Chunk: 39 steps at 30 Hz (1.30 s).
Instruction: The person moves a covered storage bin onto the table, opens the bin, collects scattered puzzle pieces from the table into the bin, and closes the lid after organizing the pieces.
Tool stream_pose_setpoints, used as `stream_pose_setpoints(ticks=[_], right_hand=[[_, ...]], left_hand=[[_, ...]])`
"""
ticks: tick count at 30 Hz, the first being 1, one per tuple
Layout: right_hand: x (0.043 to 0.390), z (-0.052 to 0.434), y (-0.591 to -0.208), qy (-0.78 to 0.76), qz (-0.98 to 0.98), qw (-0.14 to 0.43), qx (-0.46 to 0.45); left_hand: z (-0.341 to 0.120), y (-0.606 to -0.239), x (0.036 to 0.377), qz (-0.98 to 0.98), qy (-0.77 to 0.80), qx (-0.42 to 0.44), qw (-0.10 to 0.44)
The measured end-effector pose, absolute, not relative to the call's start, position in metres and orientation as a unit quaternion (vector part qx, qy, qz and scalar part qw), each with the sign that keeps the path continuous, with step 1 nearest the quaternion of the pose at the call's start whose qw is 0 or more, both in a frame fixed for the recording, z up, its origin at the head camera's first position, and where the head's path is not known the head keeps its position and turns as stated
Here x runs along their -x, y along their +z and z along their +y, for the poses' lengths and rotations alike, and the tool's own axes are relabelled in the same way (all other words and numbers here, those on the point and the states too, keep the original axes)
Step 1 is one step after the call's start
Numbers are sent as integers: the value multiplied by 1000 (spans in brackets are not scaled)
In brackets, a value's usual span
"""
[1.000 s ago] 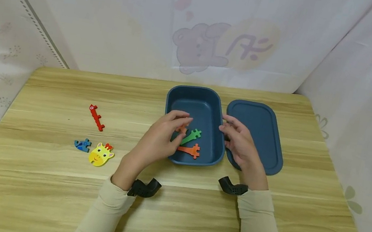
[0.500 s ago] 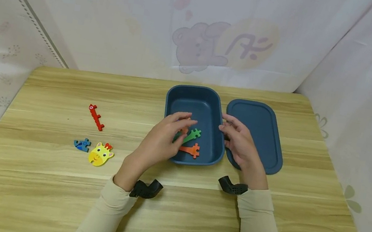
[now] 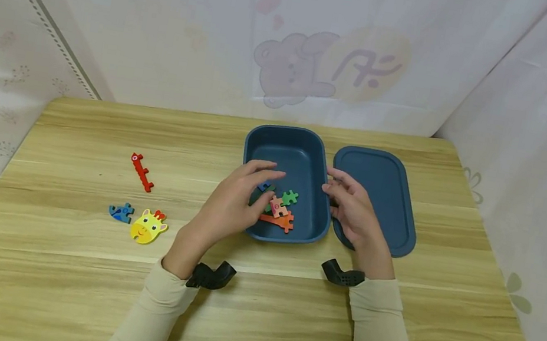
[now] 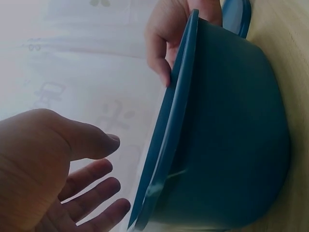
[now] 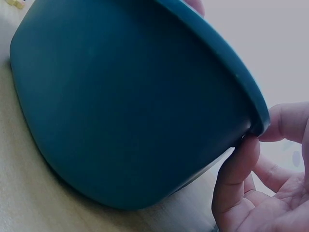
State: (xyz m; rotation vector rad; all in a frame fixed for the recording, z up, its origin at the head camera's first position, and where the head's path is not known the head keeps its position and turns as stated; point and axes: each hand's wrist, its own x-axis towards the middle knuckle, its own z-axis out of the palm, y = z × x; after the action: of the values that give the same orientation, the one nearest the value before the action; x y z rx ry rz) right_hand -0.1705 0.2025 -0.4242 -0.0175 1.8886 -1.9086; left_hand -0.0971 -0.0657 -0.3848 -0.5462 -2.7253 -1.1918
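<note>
A dark blue plastic box point(image 3: 300, 169) holds several puzzle pieces: a salmon piece point(image 3: 278, 207), a green piece point(image 3: 290, 197), an orange piece point(image 3: 276, 220) and a blue piece point(image 3: 264, 185) partly hidden by fingers. Over the box's left side hovers my left hand point(image 3: 237, 194), its thumb and fingers spread apart; in the left wrist view nothing sits between them. My right hand point(image 3: 353, 210) pinches the box's right rim between thumb and finger, seen closely in the right wrist view at the rim point(image 5: 258, 123).
The box's blue lid point(image 3: 382, 194) lies flat to the right, partly under my right hand. On the table's left are a red puzzle piece point(image 3: 142, 172), a blue piece point(image 3: 121, 212) and a yellow giraffe-head piece point(image 3: 148, 227). Patterned curtains point(image 3: 193, 32) surround the table.
The salmon piece, earlier partly behind my left fingers, now lies over the green and orange pieces in the box. The left hand has shifted slightly left. My right hand stays put.
</note>
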Motion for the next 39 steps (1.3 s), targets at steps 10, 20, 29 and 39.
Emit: stream_pose_setpoints(ticks=[10, 20, 29, 39], right_hand=[[171, 202, -424, -693, 684, 226, 6], [171, 201, -423, -689, 689, 226, 2], [170, 202, -424, -691, 687, 224, 3], [170, 202, -424, -695, 682, 226, 4]], left_hand=[[-71, -382, 96, -897, -408, 163, 54], [-86, -379, 95, -899, -413, 133, 58], [-94, -379, 95, -901, -415, 115, 57], [-103, -379, 95, -903, -412, 99, 68]])
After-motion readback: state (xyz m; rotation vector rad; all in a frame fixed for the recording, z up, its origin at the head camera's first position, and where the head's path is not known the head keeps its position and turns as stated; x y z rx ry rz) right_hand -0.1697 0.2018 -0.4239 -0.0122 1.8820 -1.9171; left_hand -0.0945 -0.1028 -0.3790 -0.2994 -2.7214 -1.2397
